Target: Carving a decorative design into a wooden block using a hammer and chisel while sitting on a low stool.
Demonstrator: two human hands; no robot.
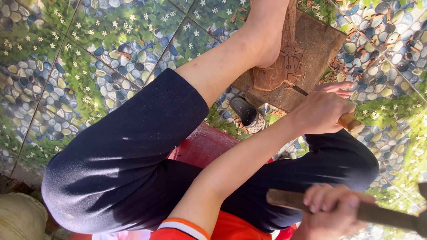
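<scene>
The left hand [322,111] was clamped on a chisel [331,111], its blade touching the wood block [278,71] pinned underfoot on a board [318,44]. The right hand [331,213] gripped a mallet handle [382,213].

Dark navy shorts [129,155] — orange sleeve [184,229], white-striped cuff; bare feet.

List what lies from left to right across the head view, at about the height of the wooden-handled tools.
Pale round container → dark-trousered knee → red stool → black sandal → carved wood piece → left hand gripping a chisel → right hand around a mallet handle.
</scene>
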